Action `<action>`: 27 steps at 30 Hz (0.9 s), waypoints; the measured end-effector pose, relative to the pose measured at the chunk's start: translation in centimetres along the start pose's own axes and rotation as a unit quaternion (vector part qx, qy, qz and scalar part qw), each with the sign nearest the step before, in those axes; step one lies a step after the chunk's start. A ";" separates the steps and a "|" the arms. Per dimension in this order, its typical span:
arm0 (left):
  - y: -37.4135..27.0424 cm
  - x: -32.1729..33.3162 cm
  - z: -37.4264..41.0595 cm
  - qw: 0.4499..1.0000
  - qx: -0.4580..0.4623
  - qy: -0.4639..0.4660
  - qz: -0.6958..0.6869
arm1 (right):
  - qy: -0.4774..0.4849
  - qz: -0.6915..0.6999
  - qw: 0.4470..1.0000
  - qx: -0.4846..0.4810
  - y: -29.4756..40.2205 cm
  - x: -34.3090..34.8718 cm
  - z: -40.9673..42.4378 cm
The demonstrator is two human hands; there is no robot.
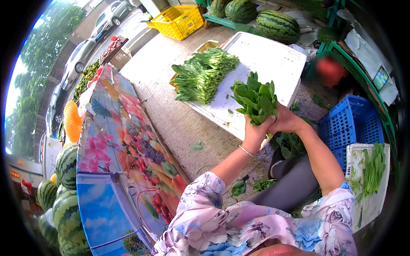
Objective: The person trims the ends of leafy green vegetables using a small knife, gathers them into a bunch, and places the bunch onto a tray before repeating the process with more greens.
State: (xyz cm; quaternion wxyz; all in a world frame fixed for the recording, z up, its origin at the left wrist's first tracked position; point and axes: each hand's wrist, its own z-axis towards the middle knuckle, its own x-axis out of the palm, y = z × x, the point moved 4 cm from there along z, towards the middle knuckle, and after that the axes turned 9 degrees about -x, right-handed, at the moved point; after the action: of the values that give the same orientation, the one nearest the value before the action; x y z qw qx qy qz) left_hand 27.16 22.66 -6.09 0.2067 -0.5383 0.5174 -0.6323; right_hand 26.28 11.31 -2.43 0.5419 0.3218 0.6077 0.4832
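Both my hands meet around a bunch of leafy greens, leaves pointing up and away from me. My left hand, with a bangle at the wrist, wraps the near left side of the bunch. My right hand closes around it from the right, touching the left; its fingertips are partly hidden. The bunch is over the near edge of a white foam board or lid. On that board's left part lies a pile of similar greens, stems towards the right, partly over a yellow crate.
Right of me stand a blue plastic crate and a white foam tray with loose greens. A printed fruit panel runs along the left. Watermelons and a yellow crate are beyond. Fallen leaves lie near my legs.
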 end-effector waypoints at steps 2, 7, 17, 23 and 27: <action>-0.5 2.4 -1.7 0.998 -0.028 0.028 -0.038 | 0.001 -0.011 1.000 -0.019 3.0 -1.1 -2.2; -0.9 10.4 -6.5 0.984 -0.070 0.108 -0.123 | -0.099 -0.180 0.977 -0.051 7.4 -5.5 -10.3; 4.4 19.4 -14.9 0.936 0.082 0.247 0.239 | -0.142 -0.355 0.923 0.035 7.7 -7.4 -27.6; 8.0 20.3 -17.9 0.861 0.140 0.281 0.399 | -0.199 -0.302 0.927 0.098 4.8 -6.1 -33.7; 9.5 20.3 -17.9 0.895 0.096 0.284 0.332 | -0.249 -0.230 0.927 0.161 4.0 -5.7 -33.8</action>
State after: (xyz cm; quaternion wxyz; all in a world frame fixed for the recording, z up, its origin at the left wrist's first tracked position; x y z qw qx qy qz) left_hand 1.53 10.12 -2.91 0.2996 -0.1108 0.6397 -0.6991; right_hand -5.83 -0.70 1.47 0.7128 0.3665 0.5801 0.1450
